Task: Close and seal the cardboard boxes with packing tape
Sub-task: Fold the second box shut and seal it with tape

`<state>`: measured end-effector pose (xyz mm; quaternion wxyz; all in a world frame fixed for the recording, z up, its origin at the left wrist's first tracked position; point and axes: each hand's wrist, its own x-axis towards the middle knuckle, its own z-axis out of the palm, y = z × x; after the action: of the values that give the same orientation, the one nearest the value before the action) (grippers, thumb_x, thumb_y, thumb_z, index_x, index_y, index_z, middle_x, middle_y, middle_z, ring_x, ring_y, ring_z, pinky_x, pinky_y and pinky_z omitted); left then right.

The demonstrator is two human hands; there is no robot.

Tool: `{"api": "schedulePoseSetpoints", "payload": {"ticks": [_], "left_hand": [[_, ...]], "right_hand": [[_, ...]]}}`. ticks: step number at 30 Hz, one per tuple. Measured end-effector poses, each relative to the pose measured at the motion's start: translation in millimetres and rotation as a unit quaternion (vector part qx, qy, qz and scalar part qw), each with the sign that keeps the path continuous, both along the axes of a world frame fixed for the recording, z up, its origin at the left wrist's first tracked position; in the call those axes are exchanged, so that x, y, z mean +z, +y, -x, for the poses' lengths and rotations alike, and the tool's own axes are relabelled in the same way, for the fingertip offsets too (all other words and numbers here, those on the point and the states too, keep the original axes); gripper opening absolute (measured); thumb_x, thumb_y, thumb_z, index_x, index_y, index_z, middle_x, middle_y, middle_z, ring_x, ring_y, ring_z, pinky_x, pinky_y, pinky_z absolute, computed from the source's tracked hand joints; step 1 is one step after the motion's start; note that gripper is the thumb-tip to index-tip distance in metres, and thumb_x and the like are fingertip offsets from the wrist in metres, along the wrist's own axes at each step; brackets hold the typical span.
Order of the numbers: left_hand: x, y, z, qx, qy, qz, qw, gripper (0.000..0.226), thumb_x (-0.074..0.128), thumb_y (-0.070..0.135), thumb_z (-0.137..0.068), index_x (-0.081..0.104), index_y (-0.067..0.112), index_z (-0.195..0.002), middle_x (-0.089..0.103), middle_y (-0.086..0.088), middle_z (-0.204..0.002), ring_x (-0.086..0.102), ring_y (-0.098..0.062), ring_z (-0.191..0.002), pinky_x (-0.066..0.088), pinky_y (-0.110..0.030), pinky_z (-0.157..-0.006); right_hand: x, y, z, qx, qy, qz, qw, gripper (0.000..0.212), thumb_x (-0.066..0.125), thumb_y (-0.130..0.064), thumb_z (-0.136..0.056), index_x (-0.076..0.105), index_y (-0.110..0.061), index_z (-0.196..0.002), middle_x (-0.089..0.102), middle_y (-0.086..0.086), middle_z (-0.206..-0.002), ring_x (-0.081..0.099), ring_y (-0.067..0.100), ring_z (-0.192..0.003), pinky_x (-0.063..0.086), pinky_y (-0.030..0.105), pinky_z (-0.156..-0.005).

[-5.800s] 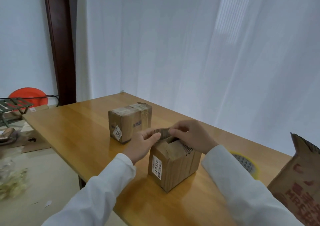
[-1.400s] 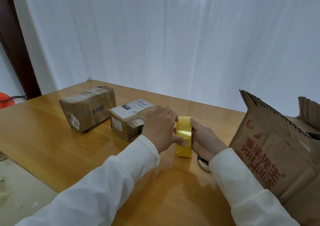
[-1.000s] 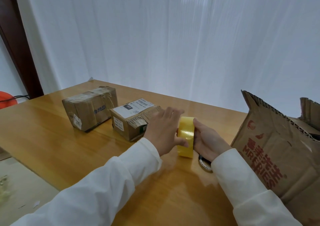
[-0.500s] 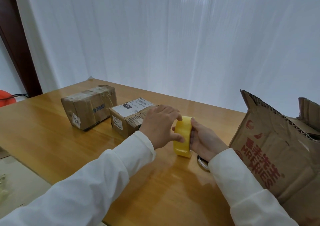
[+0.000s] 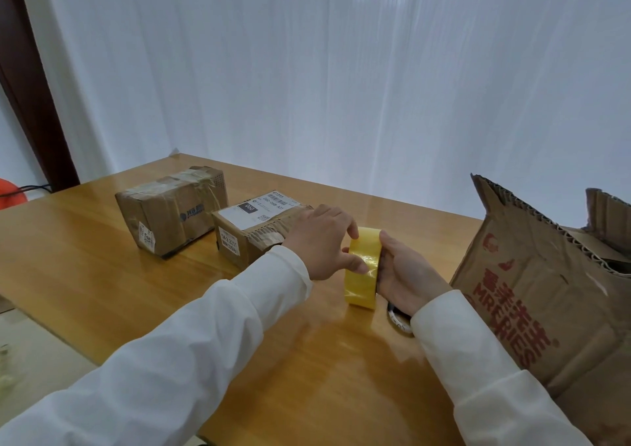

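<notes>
Now I see my right hand (image 5: pixel 404 275) holding the yellow tape roll (image 5: pixel 363 268) upright on the counter (image 5: pixel 102 275), my left hand (image 5: pixel 321 241) pinching its face, beside two closed boxes (image 5: pixel 252 230).

The large printed box (image 5: pixel 546 295) runs off the right edge — a ring (image 5: pixel 397 319) lies half-hidden under a sleeve.

On the table (image 5: pixel 85 275), two boxes (image 5: pixel 170 213) sit left of the tape roll (image 5: pixel 362 268); a large carton (image 5: pixel 546 292) right.

Home room: wooden table (image 5: pixel 102 275), white curtains (image 5: pixel 341 87), dark doorframe (image 5: pixel 30 87).
</notes>
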<state>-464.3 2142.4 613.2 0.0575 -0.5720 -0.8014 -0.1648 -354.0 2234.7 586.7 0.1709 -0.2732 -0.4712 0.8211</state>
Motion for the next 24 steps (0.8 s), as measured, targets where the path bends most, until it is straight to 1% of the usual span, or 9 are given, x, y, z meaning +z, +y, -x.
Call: {"api": "schedulePoseSetpoints", "payload": {"ticks": [2,5,6,8,10,14,17,21,24], "left_hand": [[0,-1,-1,0.006,-0.013,0.015,1.000,0.044,0.070,0.050,-0.075,0.054,0.024,-0.107,0.050,0.007,-0.129,0.036,-0.013,-0.125,0.025,-0.031,-0.102],[-8,-3,-4,0.013,-0.008,-0.004,1.000,0.031,0.064,0.051,-0.080,0.052,0.025,-0.092,0.053,0.005,-0.125,0.040,-0.015,-0.122,0.025,-0.030,-0.100],[-11,-4,-5,0.019,-0.014,-0.018,1.000,0.035,0.064,0.052,-0.080,0.052,0.024,-0.097,0.052,0.004,-0.124,0.041,-0.016,-0.121,0.027,-0.031,-0.100],[-13,-5,-5,0.030,-0.007,-0.031,0.999,0.056,0.063,0.056,-0.079,0.047,0.024,-0.121,0.044,0.003,-0.133,0.037,-0.017,-0.126,0.027,-0.033,-0.103],[-11,-6,-4,0.030,0.044,-0.021,0.998,0.064,0.058,0.059,-0.080,0.044,0.028,-0.134,0.034,0.007,-0.145,0.029,-0.016,-0.133,0.022,-0.036,-0.108],[-7,-7,-7,0.021,0.124,-0.026,0.992,0.057,0.051,0.062,-0.083,0.052,0.031,-0.131,0.033,0.013,-0.147,0.024,-0.014,-0.135,0.015,-0.037,-0.109],[-7,-8,-9,0.018,0.160,-0.031,0.986,0.056,0.048,0.064,-0.084,0.056,0.031,-0.128,0.032,0.013,-0.147,0.024,-0.014,-0.136,0.015,-0.038,-0.110],[-4,-6,-11,0.024,0.153,-0.036,0.987,0.055,0.054,0.064,-0.080,0.060,0.028,-0.122,0.032,0.014,-0.148,0.023,-0.012,-0.136,0.015,-0.037,-0.109],[1,-3,-13,0.030,0.106,-0.031,0.993,0.056,0.063,0.061,-0.075,0.059,0.025,-0.118,0.032,0.014,-0.148,0.022,-0.012,-0.136,0.015,-0.036,-0.109]], "right_hand": [[0,-1,1,0.000,0.002,0.000,1.000,0.050,0.030,-0.036,-0.104,0.041,0.000,-0.136,0.059,0.023,-0.124,0.061,0.028,-0.101,0.046,0.044,-0.088],[-1,2,2,-0.013,0.008,0.017,1.000,0.054,0.029,-0.038,-0.104,0.038,0.001,-0.140,0.055,0.020,-0.129,0.056,0.028,-0.109,0.041,0.047,-0.099],[-1,3,1,-0.014,0.010,0.022,1.000,0.054,0.029,-0.038,-0.104,0.040,0.001,-0.138,0.058,0.019,-0.124,0.057,0.028,-0.106,0.039,0.048,-0.100],[-1,3,1,-0.007,0.018,0.028,0.999,0.052,0.028,-0.039,-0.104,0.045,0.000,-0.133,0.064,0.018,-0.111,0.060,0.027,-0.100,0.039,0.049,-0.099],[-2,2,0,-0.004,0.026,0.033,0.999,0.051,0.026,-0.040,-0.104,0.046,-0.001,-0.132,0.065,0.018,-0.107,0.060,0.027,-0.100,0.039,0.049,-0.100],[-4,4,1,0.002,0.033,0.045,0.998,0.053,0.027,-0.041,-0.103,0.044,-0.002,-0.135,0.064,0.017,-0.111,0.060,0.027,-0.101,0.038,0.050,-0.104],[-4,5,1,0.007,0.034,0.047,0.998,0.053,0.027,-0.041,-0.103,0.045,-0.003,-0.135,0.065,0.016,-0.108,0.061,0.025,-0.097,0.040,0.048,-0.101],[-4,5,1,0.005,0.034,0.048,0.998,0.054,0.028,-0.042,-0.103,0.043,-0.003,-0.137,0.064,0.018,-0.111,0.062,0.026,-0.097,0.041,0.047,-0.099],[-4,5,0,0.007,0.029,0.042,0.999,0.054,0.028,-0.041,-0.103,0.041,-0.003,-0.138,0.063,0.019,-0.115,0.061,0.026,-0.098,0.042,0.046,-0.097]]}}
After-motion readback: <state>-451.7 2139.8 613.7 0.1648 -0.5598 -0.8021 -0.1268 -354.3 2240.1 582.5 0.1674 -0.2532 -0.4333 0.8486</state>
